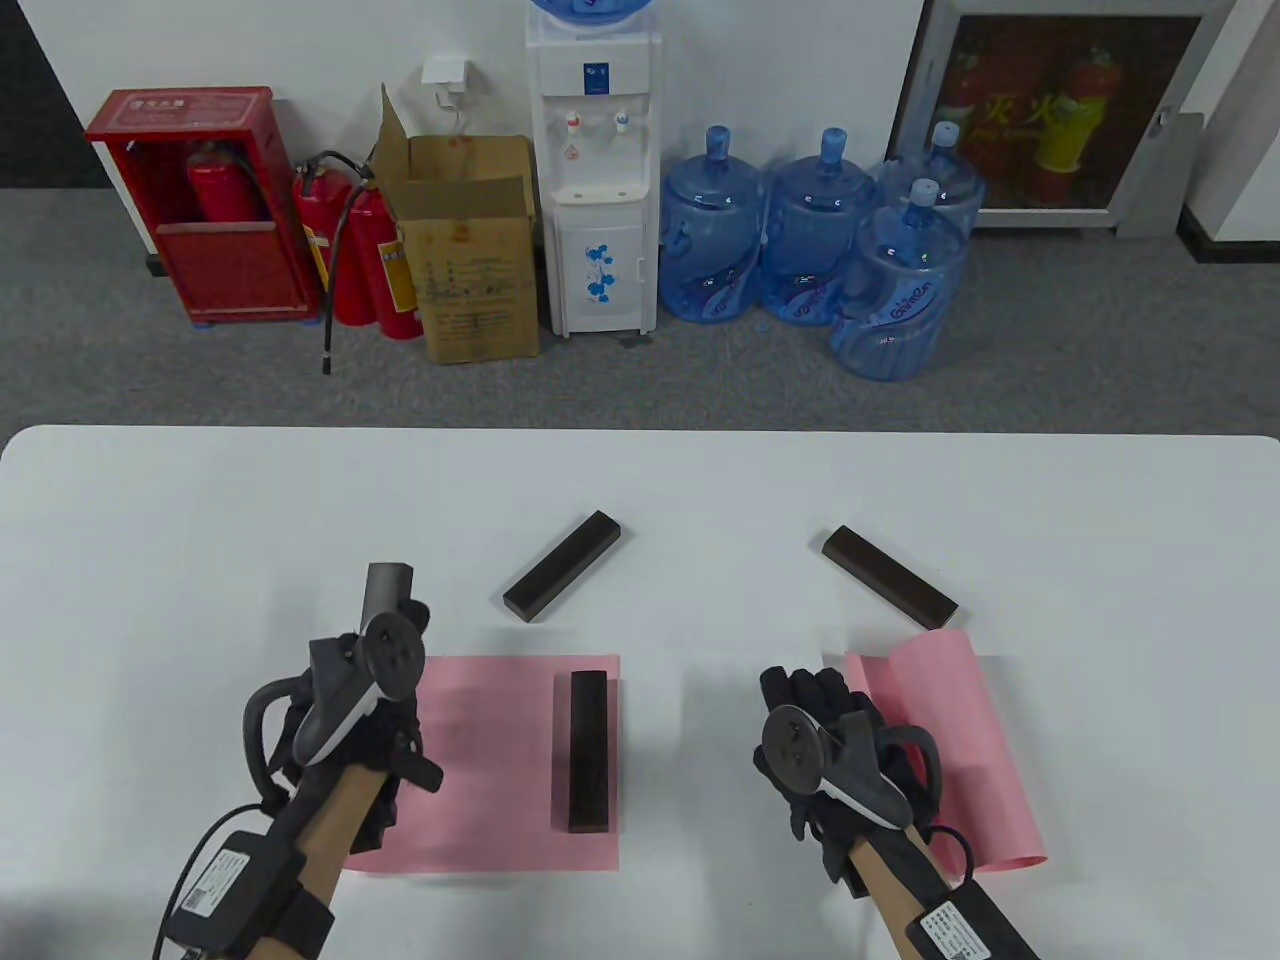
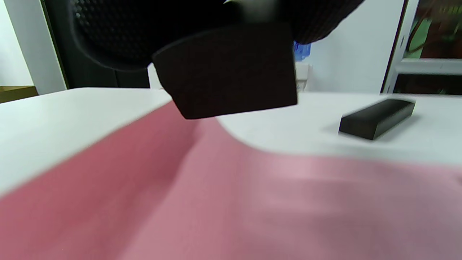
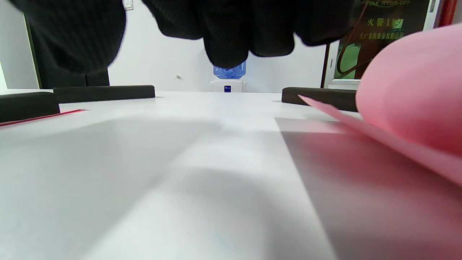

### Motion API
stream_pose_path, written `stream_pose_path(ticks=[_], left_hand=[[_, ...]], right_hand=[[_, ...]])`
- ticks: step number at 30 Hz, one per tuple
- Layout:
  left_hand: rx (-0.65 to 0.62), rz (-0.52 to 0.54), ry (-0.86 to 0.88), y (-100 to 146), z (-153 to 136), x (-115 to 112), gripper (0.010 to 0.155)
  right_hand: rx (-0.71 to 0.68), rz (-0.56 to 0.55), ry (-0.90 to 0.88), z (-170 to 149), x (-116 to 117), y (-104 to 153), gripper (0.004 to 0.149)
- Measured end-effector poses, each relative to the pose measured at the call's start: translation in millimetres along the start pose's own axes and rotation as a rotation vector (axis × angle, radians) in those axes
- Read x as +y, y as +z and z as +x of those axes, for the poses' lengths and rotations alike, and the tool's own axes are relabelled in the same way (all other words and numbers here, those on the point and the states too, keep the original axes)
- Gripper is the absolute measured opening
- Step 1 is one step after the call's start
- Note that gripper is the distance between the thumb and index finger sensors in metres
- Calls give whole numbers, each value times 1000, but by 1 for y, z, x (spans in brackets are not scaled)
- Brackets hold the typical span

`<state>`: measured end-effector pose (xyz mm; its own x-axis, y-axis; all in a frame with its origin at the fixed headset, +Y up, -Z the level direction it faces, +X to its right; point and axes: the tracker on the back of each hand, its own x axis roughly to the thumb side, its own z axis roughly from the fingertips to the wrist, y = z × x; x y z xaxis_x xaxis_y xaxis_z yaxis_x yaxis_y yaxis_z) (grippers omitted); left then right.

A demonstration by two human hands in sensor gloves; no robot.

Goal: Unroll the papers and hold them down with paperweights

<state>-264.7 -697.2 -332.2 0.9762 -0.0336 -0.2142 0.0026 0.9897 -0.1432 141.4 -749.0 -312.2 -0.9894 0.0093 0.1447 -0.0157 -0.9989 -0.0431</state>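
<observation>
A pink paper point(image 1: 500, 770) lies flat on the white table point(image 1: 200, 520), with a dark paperweight point(image 1: 590, 750) on its right edge. My left hand point(image 1: 385, 735) grips another dark paperweight point(image 1: 388, 585) a little above this paper's left edge; in the left wrist view the block's end point(image 2: 231, 68) hangs over the pink sheet point(image 2: 216, 198). A second pink paper point(image 1: 950, 750) lies at the right, its far side curled up. My right hand point(image 1: 825, 735) is open and empty, palm down by this paper's left edge. The right wrist view shows the curl point(image 3: 411, 90).
Two more dark paperweights lie loose on the table, one left of centre point(image 1: 565, 578) and one at the right point(image 1: 888, 590) just behind the curled paper. Beyond the table's far edge are a water dispenser point(image 1: 595, 170), bottles and extinguishers on the floor.
</observation>
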Motion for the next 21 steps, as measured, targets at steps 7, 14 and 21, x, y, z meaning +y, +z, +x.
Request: stream_pose_path(ticks=[7, 14, 21], left_hand=[[44, -136, -108, 3, -13, -39, 61], [66, -213, -171, -5, -26, -60, 61], [78, -271, -257, -5, -24, -68, 61]], right_hand=[[3, 14, -6, -1, 3, 0, 78], [6, 20, -4, -2, 3, 0, 78], [3, 32, 2, -1, 3, 0, 77]])
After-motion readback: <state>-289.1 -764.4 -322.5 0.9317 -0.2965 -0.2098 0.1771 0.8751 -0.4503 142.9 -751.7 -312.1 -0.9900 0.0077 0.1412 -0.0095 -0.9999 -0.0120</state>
